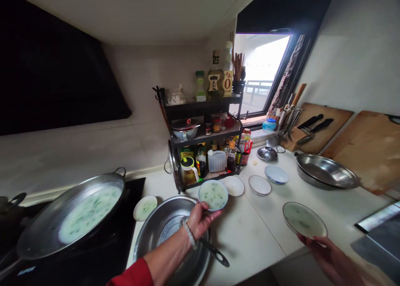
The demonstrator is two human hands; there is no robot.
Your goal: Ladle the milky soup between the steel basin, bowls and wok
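Observation:
My left hand (pixel 201 221), below a red sleeve and a beaded bracelet, grips a small bowl of pale soup (pixel 213 194) with green bits. Its thumb is at the rim and its fingers are underneath. Below that wrist, a ladle lies in a large steel basin (pixel 143 236), its dark handle (pixel 215 252) sticking out over the edge. At the right, my right hand (pixel 325 252) holds a brown-rimmed bowl of soup (pixel 303 220) by its near side, in front of the counter. Part of this hand is blurred.
A wok (pixel 37 236) of similar soup sits on the stove at left. A smaller soup bowl (pixel 136 213) stands beside the basin. Behind are white bowls (pixel 260 185), a spice rack (pixel 203 140), a steel pan (pixel 328 171) and a knife block (pixel 295 138).

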